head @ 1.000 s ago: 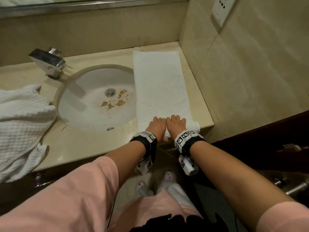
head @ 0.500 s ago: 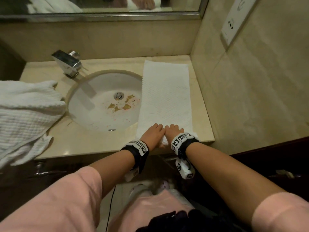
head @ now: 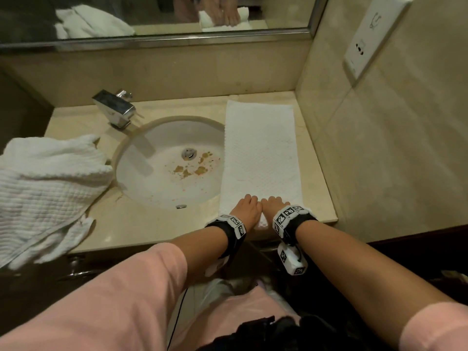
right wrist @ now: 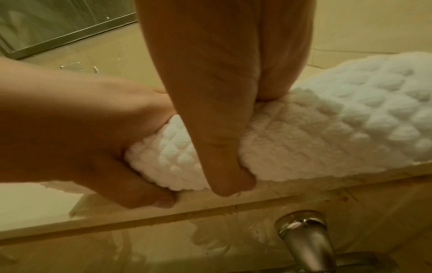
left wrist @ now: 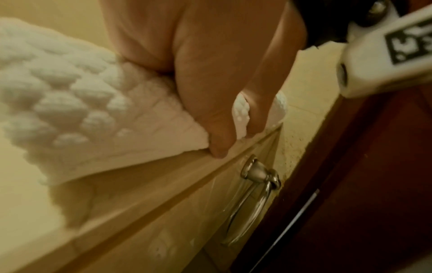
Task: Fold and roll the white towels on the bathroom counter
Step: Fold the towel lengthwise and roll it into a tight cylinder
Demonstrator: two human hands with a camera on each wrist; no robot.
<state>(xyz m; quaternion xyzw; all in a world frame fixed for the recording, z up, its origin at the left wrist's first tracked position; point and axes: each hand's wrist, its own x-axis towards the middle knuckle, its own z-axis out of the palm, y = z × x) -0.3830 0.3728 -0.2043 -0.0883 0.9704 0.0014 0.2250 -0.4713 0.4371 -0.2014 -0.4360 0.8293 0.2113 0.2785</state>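
Sink basin (head: 141, 173) holds brown and orange debris flecks (head: 192, 169) around the drain (head: 189, 153); faucet (head: 114, 108) at its 10 o'clock. Folded white waffle towel (head: 260, 153) lies as a long strip on the counter (head: 152, 224) at the basin's 3 o'clock, near end rolled at the counter's front edge. Left hand (head: 245, 211) and right hand (head: 274, 204) sit side by side on that roll, fingers curled over the top and thumbs tucked under the near side, both clamped on it.

Only the right wrist view shows both thumbs against the counter lip under the roll. The left wrist view shows a metal pull handle (left wrist: 251, 199) below the counter. The head view shows a loose towel heap (head: 43, 196) at the basin's 9 o'clock, plus mirror (head: 152, 16) and wall socket plate (head: 372, 39).
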